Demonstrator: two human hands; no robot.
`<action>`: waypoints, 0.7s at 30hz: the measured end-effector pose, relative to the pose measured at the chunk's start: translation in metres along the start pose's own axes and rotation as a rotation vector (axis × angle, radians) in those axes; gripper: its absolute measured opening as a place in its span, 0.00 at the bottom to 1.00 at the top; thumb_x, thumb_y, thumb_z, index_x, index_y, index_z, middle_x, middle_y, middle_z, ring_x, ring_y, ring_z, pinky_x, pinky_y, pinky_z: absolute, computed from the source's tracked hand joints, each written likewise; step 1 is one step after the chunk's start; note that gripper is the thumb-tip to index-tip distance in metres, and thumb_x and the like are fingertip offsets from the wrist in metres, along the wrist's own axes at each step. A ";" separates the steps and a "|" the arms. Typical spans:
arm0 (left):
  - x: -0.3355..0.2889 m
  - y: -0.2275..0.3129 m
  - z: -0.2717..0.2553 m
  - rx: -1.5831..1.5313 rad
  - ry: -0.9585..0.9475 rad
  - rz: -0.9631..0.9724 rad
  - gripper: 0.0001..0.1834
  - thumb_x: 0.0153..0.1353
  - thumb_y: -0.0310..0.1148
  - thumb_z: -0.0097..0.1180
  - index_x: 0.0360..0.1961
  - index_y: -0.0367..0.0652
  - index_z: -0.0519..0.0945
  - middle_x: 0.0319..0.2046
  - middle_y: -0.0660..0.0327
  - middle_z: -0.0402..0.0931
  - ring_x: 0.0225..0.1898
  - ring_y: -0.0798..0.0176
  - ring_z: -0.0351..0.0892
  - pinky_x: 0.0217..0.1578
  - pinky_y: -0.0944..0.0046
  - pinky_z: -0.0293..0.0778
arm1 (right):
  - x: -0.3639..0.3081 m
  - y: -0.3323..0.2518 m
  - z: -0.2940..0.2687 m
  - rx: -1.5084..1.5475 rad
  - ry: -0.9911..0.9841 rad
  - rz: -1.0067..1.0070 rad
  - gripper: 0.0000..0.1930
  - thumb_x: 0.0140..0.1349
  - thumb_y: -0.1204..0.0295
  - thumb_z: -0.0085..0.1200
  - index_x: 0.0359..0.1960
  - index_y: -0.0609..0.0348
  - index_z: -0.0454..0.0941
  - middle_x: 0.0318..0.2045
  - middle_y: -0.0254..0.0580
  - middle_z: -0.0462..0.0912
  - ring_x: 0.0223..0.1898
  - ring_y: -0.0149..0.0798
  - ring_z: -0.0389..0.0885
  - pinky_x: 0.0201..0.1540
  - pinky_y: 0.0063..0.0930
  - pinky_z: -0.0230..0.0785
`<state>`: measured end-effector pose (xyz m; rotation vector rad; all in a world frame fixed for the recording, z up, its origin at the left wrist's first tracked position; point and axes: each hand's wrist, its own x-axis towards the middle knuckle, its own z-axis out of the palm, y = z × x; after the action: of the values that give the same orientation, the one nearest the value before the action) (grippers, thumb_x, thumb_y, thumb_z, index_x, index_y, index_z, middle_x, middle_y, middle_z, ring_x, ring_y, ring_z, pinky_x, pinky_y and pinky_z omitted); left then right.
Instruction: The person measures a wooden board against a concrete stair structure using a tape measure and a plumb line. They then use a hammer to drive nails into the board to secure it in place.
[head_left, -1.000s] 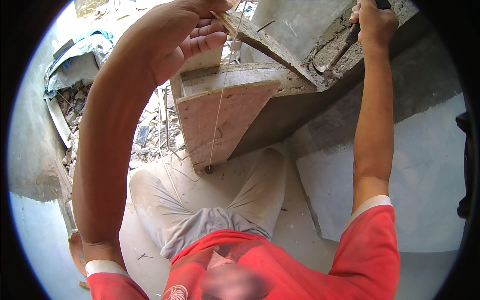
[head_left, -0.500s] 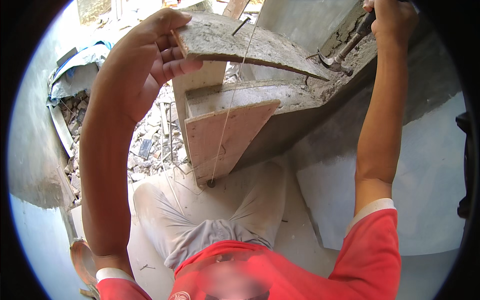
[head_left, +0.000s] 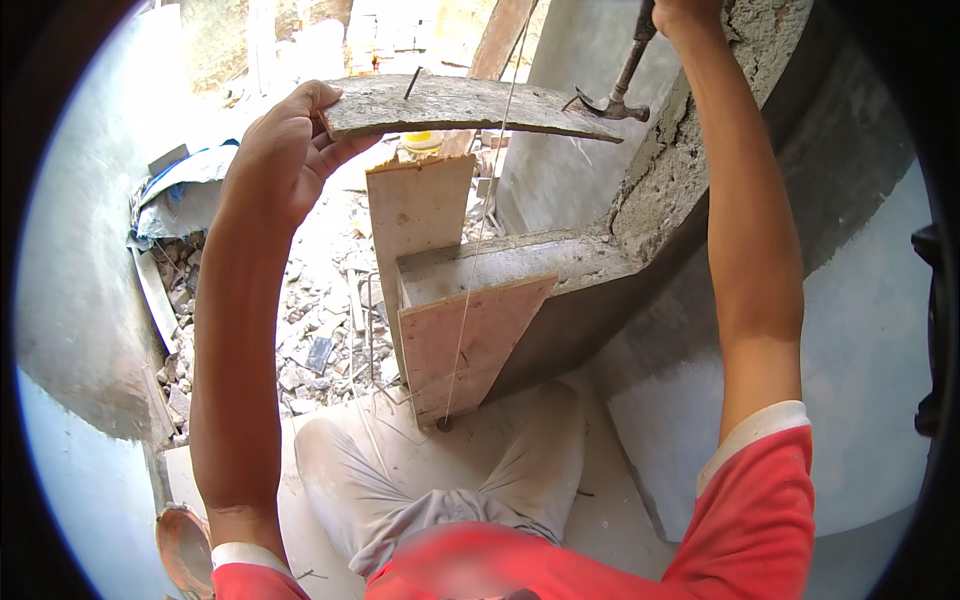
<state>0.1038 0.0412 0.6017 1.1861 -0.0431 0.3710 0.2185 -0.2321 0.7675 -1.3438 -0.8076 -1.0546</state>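
Observation:
My left hand (head_left: 290, 150) grips the left end of a rough, cement-crusted wooden plank (head_left: 465, 108), thumb on top and fingers beneath. One nail (head_left: 412, 83) sticks up from the plank near its middle-left, and a bent nail (head_left: 572, 100) stands near its right end. Partly cut off by the top edge, my right hand (head_left: 685, 14) is closed around the handle of a claw hammer (head_left: 627, 75). The hammer's head is at the plank's right end, its claw beside the bent nail; whether they touch I cannot tell.
Below the plank, a concrete ledge (head_left: 500, 262) sits between upright boards (head_left: 470, 345), joining a cracked concrete wall edge (head_left: 670, 165). A thin string (head_left: 483, 215) runs down in front. Rubble (head_left: 320, 320) and a crumpled sack (head_left: 190, 190) lie to the left. My legs are below.
The view has shifted, and the plank has moved left and up, away from the cracked concrete. The hammer has moved left with it, its claw still near the bent nail.

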 end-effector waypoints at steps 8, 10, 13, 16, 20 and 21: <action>0.041 0.012 -0.014 -0.004 0.068 0.047 0.14 0.76 0.29 0.46 0.50 0.24 0.69 0.47 0.45 0.75 0.49 0.53 0.83 0.56 0.61 0.87 | 0.037 0.060 0.057 -0.596 0.025 -0.265 0.14 0.62 0.66 0.60 0.24 0.62 0.76 0.21 0.51 0.80 0.30 0.54 0.84 0.38 0.42 0.74; 0.048 0.009 -0.022 -0.068 0.083 0.036 0.14 0.76 0.29 0.45 0.49 0.24 0.68 0.46 0.45 0.74 0.49 0.53 0.83 0.56 0.62 0.87 | 0.025 0.073 0.073 -0.501 0.170 -0.534 0.13 0.62 0.66 0.60 0.27 0.63 0.75 0.23 0.52 0.79 0.27 0.53 0.81 0.36 0.43 0.72; 0.061 0.007 -0.042 -0.113 0.148 0.067 0.15 0.74 0.26 0.44 0.50 0.19 0.66 0.50 0.39 0.71 0.51 0.47 0.82 0.55 0.54 0.88 | 0.012 0.079 0.068 -0.442 0.026 -0.609 0.13 0.61 0.67 0.62 0.28 0.63 0.74 0.22 0.49 0.77 0.24 0.48 0.77 0.32 0.42 0.69; 0.069 0.003 -0.075 -0.001 0.262 0.231 0.17 0.71 0.27 0.47 0.50 0.19 0.68 0.44 0.40 0.78 0.42 0.48 0.87 0.45 0.57 0.90 | 0.004 0.073 0.041 -0.501 0.018 -0.493 0.13 0.61 0.68 0.63 0.26 0.62 0.72 0.19 0.42 0.73 0.22 0.41 0.70 0.30 0.39 0.66; 0.060 -0.034 -0.135 1.224 0.341 0.830 0.10 0.71 0.32 0.53 0.44 0.35 0.71 0.33 0.44 0.83 0.34 0.41 0.86 0.37 0.45 0.80 | -0.014 0.044 -0.021 -0.426 0.028 -0.399 0.12 0.65 0.67 0.64 0.26 0.58 0.79 0.18 0.31 0.72 0.19 0.31 0.68 0.25 0.30 0.65; 0.058 -0.044 -0.153 1.385 0.303 0.853 0.10 0.71 0.32 0.54 0.44 0.36 0.71 0.34 0.43 0.83 0.36 0.39 0.86 0.38 0.43 0.79 | -0.018 0.025 -0.044 -0.214 0.053 -0.137 0.08 0.66 0.69 0.65 0.29 0.58 0.87 0.18 0.29 0.74 0.17 0.23 0.71 0.22 0.23 0.65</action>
<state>0.1470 0.1813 0.5164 2.4374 -0.0221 1.4791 0.2308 -0.2756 0.7378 -1.4480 -0.7728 -1.3091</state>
